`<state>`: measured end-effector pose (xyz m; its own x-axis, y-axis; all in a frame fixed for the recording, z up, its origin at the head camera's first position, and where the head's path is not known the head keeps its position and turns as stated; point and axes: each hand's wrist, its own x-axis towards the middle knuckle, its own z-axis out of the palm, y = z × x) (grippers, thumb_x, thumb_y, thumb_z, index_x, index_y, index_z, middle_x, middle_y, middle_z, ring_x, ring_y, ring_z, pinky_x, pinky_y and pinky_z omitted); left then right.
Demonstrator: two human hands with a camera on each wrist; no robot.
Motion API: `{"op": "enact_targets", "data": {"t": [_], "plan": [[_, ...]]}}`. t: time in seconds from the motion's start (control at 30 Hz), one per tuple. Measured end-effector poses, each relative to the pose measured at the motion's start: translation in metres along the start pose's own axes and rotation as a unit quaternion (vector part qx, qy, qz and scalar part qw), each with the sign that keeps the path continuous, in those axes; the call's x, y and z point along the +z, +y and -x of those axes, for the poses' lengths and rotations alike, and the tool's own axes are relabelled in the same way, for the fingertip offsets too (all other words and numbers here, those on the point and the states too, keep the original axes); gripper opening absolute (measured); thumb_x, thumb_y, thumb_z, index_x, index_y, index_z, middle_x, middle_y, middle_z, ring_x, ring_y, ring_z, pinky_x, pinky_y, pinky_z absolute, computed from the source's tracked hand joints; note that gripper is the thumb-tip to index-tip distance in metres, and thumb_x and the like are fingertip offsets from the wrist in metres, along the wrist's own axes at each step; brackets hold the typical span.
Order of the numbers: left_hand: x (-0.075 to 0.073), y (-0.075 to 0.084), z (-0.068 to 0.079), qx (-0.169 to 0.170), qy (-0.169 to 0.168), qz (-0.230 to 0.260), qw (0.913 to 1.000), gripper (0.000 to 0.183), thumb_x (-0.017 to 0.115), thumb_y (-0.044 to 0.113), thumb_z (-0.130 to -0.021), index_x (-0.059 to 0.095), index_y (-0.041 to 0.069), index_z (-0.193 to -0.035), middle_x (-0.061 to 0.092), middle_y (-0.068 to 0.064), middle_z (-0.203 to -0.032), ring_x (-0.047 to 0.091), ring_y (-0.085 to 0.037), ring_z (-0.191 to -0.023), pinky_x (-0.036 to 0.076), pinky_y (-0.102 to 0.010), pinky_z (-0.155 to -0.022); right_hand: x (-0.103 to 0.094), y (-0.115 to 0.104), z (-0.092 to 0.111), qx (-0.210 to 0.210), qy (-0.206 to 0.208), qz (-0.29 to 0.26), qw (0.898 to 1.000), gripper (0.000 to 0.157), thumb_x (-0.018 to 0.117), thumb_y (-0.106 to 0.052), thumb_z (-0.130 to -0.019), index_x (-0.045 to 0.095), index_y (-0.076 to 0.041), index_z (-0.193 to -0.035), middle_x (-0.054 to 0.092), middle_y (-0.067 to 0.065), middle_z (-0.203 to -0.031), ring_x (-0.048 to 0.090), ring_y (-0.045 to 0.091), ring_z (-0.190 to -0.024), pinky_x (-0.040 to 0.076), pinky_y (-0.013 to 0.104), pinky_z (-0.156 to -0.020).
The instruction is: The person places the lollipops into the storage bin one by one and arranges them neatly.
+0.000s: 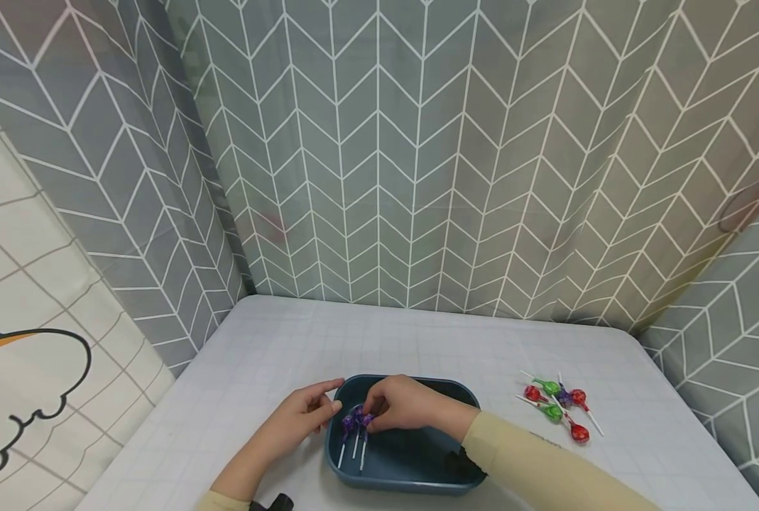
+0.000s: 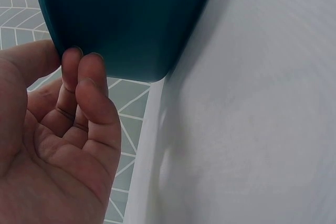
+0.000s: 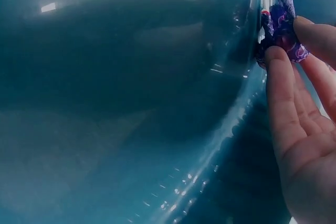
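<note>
Purple-wrapped, one lollipop (image 1: 368, 419) sits pinched in my right grip (image 1: 403, 403), inside the blue tray (image 1: 411, 461) that my left grip (image 1: 302, 416) holds.

A dark blue tray (image 1: 417, 460) at 6 o'clock, with purple lollipops (image 1: 348, 424) on white sticks (image 1: 363, 455) at its 9 o'clock. At 4 o'clock, a pile of red, green and purple candies (image 1: 564, 397). The table (image 1: 379, 337) is white with a faint grid; the sleeves (image 1: 526, 451), pale tan. At 12 o'clock, a grey curtain (image 1: 398, 156) with white chevrons; at 8 o'clock, a white cloth (image 1: 53, 305) with dark lines and some orange.
</note>
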<state>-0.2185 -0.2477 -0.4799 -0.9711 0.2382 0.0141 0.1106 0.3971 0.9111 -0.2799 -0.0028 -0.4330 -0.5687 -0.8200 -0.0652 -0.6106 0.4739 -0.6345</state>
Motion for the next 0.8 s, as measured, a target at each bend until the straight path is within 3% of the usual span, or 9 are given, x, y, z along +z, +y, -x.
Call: {"op": "enact_targets", "data": {"t": [0.57, 0.8], "plan": [[-0.0007, 0.0043, 0.0021, 0.007, -0.002, -0.014, 0.9999, 0.05, 0.063, 0.035, -0.098, 0.054, 0.014, -0.142, 0.062, -0.005, -0.081, 0.059, -0.028, -0.073, 0.052, -0.032, -0.061, 0.0089, 0.0025, -0.0016, 0.0, -0.01, 0.018, 1.0, 0.015, 0.082, -0.018, -0.083, 0.074, -0.016, -0.095, 0.067, -0.015, -0.084, 0.062, -0.004, -0.075, 0.051, 0.015, -0.069], [-0.0001, 0.0056, 0.0026, 0.009, 0.001, -0.018, 0.9998, 0.049, 0.063, 0.033, -0.098, 0.054, 0.014, -0.142, 0.062, -0.005, -0.078, 0.058, -0.023, -0.07, 0.052, -0.032, -0.061, 0.0101, 0.0031, -0.0026, 0.006, -0.005, 0.026, 1.0, 0.016, 0.083, -0.02, -0.082, 0.073, -0.017, -0.094, 0.067, -0.015, -0.084, 0.061, -0.004, -0.076, 0.051, 0.016, -0.069]]}}
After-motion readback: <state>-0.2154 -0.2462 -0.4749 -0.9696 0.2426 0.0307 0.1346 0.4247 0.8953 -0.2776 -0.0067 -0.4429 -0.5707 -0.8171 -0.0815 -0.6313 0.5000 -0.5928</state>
